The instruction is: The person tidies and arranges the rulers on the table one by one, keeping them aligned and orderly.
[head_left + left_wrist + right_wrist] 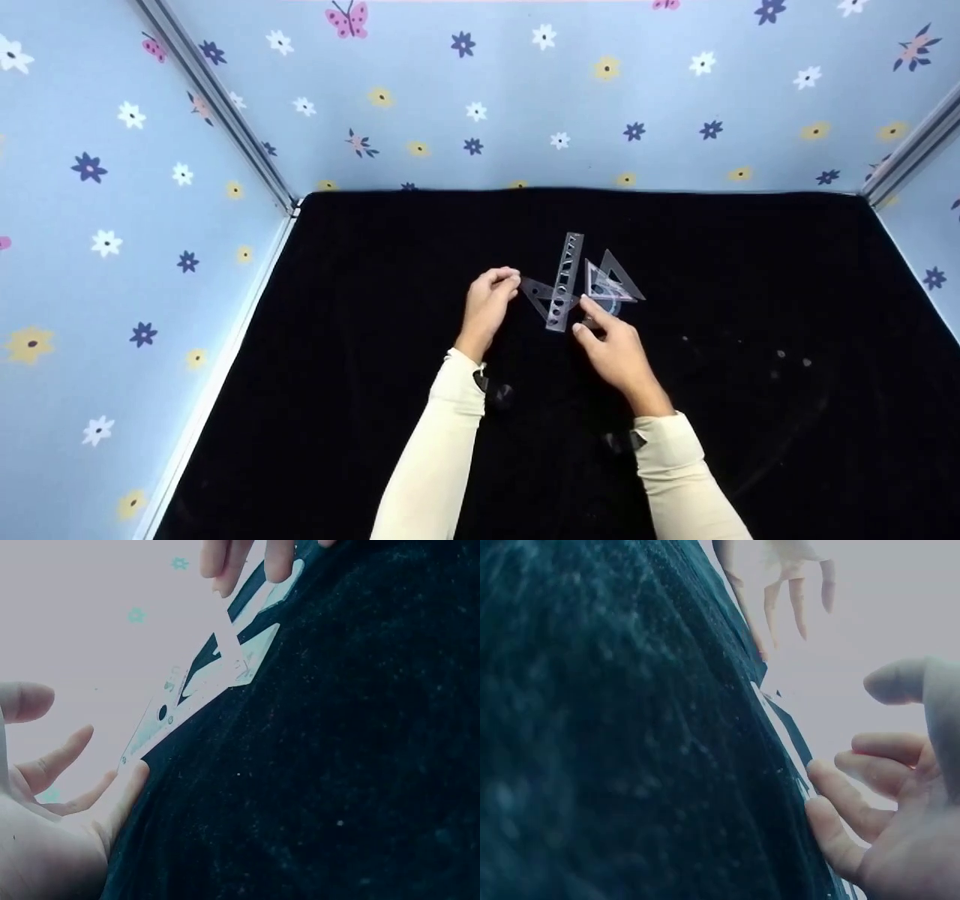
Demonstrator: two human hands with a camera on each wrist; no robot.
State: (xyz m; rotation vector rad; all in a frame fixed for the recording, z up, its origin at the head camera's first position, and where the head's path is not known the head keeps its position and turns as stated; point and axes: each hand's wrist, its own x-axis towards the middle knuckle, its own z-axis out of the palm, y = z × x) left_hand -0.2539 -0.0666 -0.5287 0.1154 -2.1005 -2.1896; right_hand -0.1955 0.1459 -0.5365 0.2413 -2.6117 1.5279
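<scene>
A clear set square [532,295] lies partly crossed by a clear ruler [570,259] with cut-out shapes. My left hand [489,304] touches the left corner of this set square with its fingertips; in the left wrist view its fingers are extended and the thumb stands apart. My right hand [616,349] is at the other side, fingertips close to the set square's right corner and over a clear protractor [616,306] that it partly hides. Beyond the protractor, a set square with a pale edge [591,277] overlaps another clear set square [628,279].
Black cloth [360,300] covers the table. Light blue walls with printed flowers [517,97] rise behind and at both sides, with metal frame posts [217,97] at the corners. Small pale specks [781,354] dot the cloth at right.
</scene>
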